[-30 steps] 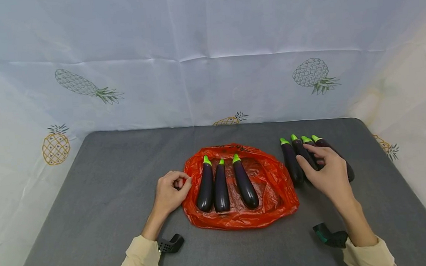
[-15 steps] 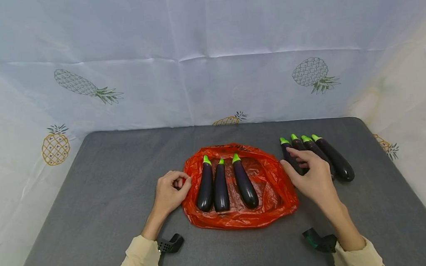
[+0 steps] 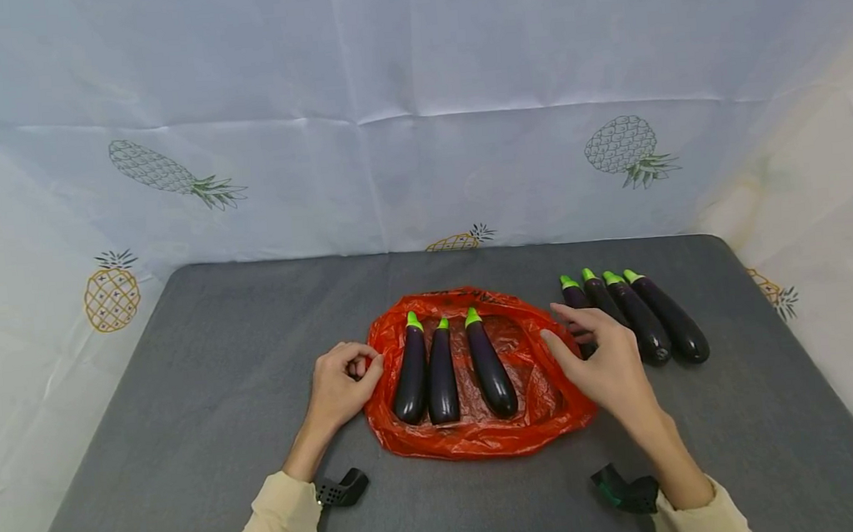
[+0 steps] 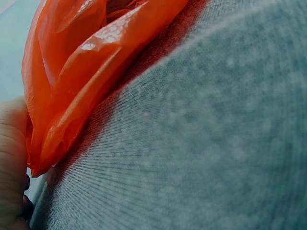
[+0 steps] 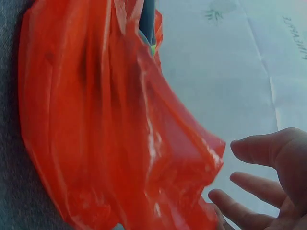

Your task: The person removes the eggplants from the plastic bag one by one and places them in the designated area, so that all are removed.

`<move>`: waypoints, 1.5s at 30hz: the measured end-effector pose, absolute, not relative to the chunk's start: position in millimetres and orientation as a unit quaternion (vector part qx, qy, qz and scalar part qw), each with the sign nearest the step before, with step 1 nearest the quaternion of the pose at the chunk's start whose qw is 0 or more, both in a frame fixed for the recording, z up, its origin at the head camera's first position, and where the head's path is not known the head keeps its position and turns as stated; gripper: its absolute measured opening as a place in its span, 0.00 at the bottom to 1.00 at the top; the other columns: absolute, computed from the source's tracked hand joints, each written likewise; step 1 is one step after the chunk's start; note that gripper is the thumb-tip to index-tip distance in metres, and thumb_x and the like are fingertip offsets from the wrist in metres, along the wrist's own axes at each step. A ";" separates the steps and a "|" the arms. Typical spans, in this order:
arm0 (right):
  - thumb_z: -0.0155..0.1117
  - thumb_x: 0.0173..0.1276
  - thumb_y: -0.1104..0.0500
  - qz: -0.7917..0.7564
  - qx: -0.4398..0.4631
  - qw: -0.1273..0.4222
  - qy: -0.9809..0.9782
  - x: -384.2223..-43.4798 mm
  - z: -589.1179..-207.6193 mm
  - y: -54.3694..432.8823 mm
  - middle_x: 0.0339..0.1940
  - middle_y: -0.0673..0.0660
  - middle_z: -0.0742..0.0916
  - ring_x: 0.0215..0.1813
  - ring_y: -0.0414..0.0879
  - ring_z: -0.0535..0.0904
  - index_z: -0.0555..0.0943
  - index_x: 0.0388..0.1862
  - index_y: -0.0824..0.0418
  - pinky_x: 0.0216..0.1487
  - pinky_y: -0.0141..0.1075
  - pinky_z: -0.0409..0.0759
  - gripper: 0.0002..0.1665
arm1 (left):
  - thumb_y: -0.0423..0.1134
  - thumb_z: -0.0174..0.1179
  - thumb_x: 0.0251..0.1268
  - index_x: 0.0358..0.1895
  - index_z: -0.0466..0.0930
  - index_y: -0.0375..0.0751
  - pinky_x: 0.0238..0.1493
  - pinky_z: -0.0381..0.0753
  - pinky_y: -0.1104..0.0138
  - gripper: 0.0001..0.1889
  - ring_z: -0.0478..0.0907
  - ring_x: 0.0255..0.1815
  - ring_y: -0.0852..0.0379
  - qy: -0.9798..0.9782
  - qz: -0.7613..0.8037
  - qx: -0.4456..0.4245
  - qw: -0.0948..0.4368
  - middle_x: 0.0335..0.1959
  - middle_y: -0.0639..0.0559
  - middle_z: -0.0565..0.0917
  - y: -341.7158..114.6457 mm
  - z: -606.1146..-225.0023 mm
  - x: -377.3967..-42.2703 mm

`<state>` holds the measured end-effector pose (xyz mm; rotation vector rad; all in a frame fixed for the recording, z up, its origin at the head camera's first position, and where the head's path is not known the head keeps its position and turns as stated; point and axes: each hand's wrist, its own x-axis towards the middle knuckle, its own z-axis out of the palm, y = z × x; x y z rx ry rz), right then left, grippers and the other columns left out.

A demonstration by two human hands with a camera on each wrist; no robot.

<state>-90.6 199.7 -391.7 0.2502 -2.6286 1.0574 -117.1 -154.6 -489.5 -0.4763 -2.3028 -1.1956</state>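
Note:
A red plastic bag [image 3: 478, 444] lies spread open in the head view. Three eggplants [image 3: 491, 369] with green caps rest side by side in it. My left hand [image 3: 338, 386] pinches the bag's left edge; in the left wrist view that bag edge [image 4: 72, 96] hangs beside a finger [image 4: 12, 158]. Over the bag's right rim is my right hand [image 3: 605, 360], thumb and fingers apart and holding nothing. In the right wrist view its fingers [image 5: 252, 187] are just beside the bag's raised rim [image 5: 211, 153]. It partly covers the leftmost of the loose eggplants.
Several more eggplants [image 3: 645, 324] lie in a slanted row right of the bag on the grey table [image 3: 218, 383]. A white cloth [image 3: 300, 192] with printed pineapples hangs behind the table. Each wrist wears a black camera mount [image 3: 625, 491].
My right hand has moved left from above the loose eggplants to the bag's right rim. The left hand, the bag and the eggplants have stayed put.

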 end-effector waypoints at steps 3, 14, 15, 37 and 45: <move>0.72 0.66 0.61 0.368 0.090 0.143 -0.914 -90.4 -392.4 197.1 0.53 0.64 0.88 0.46 0.55 0.86 0.83 0.61 0.63 0.46 0.49 0.85 0.24 | 0.28 0.70 0.53 0.24 0.82 0.42 0.26 0.63 0.76 0.08 0.64 0.20 0.65 -0.845 -0.438 -0.176 0.251 0.16 0.55 0.71 -154.7 -489.8 -117.2; 0.73 0.66 0.59 0.386 0.095 0.119 -0.910 -87.8 -397.2 183.1 0.52 0.63 0.88 0.43 0.55 0.86 0.84 0.60 0.63 0.43 0.43 0.85 0.24 | 0.27 0.70 0.53 0.24 0.82 0.43 0.26 0.63 0.76 0.08 0.64 0.20 0.65 -0.845 -0.438 -0.175 0.251 0.16 0.55 0.72 -155.1 -490.2 -117.1; 0.73 0.66 0.59 0.386 0.096 0.116 -0.910 -87.4 -397.8 181.7 0.52 0.64 0.88 0.42 0.55 0.86 0.84 0.60 0.63 0.43 0.44 0.86 0.24 | 0.28 0.70 0.53 0.24 0.82 0.42 0.26 0.63 0.76 0.08 0.64 0.20 0.65 -0.845 -0.438 -0.175 0.251 0.16 0.55 0.72 -155.1 -490.2 -117.1; 0.73 0.67 0.57 0.402 0.117 0.075 -0.905 -83.2 -410.2 161.2 0.54 0.65 0.88 0.39 0.51 0.85 0.83 0.62 0.64 0.39 0.42 0.85 0.26 | 0.27 0.70 0.53 0.24 0.82 0.45 0.26 0.63 0.76 0.09 0.64 0.20 0.65 -0.843 -0.443 -0.175 0.248 0.15 0.57 0.71 -155.5 -492.7 -118.6; 0.74 0.65 0.57 0.398 0.116 0.064 -0.908 -81.5 -413.0 154.3 0.52 0.64 0.88 0.37 0.49 0.85 0.83 0.61 0.63 0.39 0.41 0.85 0.26 | 0.27 0.70 0.53 0.24 0.82 0.45 0.26 0.63 0.76 0.09 0.64 0.20 0.65 -0.842 -0.446 -0.176 0.246 0.15 0.57 0.71 -155.4 -492.1 -118.4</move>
